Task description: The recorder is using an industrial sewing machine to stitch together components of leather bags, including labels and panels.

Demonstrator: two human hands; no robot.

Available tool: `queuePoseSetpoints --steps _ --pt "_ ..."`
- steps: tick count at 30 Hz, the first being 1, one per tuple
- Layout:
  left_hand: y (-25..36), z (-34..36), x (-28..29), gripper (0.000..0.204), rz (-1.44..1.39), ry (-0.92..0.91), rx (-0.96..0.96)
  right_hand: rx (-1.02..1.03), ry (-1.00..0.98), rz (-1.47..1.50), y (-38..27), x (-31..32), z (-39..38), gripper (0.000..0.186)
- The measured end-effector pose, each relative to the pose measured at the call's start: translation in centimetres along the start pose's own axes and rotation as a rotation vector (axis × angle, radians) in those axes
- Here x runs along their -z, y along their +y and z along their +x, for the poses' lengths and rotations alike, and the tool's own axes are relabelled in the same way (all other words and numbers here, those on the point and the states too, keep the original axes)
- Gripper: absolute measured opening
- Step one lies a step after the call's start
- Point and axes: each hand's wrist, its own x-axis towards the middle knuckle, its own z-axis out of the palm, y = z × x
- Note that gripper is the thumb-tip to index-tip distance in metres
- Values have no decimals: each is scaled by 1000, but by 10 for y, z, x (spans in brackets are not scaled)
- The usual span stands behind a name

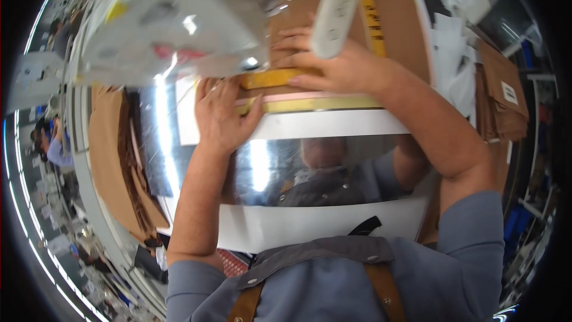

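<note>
Machine: white, blurred; the landmark for all places here.
Cloth: brown, flat, to the right of the machine, bordered by yellow and pink strips.
Orange strip: across the cloth, just right of the machine's near corner.
Left hand: just on the wearer's side of the machine, palm down, thumb spread from the fingers, at the orange strip's left end; whether the fingertips pinch anything, I cannot tell.
Right hand: right of the machine, fingers spread over the cloth and orange strip, pinching nothing visible.
White bar: right of the machine, partly hiding the right hand.
Metal plate: on the wearer's side of the machine, shiny, reflecting the wearer.
Brown stacks: one toward the wearer from the machine, at the left; another far to its right.
</note>
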Motion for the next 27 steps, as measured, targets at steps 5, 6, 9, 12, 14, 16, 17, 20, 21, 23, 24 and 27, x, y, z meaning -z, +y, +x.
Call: queuePoseSetpoints --steps 5,6,9,12,14,16,17,20,21,23,24,27 --pt "-8 -8 -2 50 75 -101 41 61 107 163 9 -15 2 37" --pt "-7 -6 -3 51 85 -69 -8 62 113 154 11 -18 -1 37" --pt "-4 -3 -5 52 95 -61 -31 -7 47 98 9 -15 -2 35" --pt "-7 -6 -9 54 126 -105 33 11 47 95 9 -18 -1 33" --pt "-7 -9 -5 46 69 39 -38 9 52 159 5 -17 4 32" --pt "4 -1 -4 42 2 -11 37 79 125 132 9 -13 -1 32" --pt "2 1 -9 39 30 48 -19 39 110 133 9 -11 -4 34" --pt "3 2 -7 43 13 -5 34 31 141 72 5 -3 -8 38" --pt "4 2 -4 43 16 -3 53 34 101 44 4 -1 -6 36" --pt "4 2 -1 43 16 -3 86 42 51 23 3 1 -2 33" --pt "2 -1 1 43 18 -7 88 18 33 33 2 -1 1 32" --pt "1 -2 5 43 19 -18 98 -30 -11 11 -3 -2 3 31"
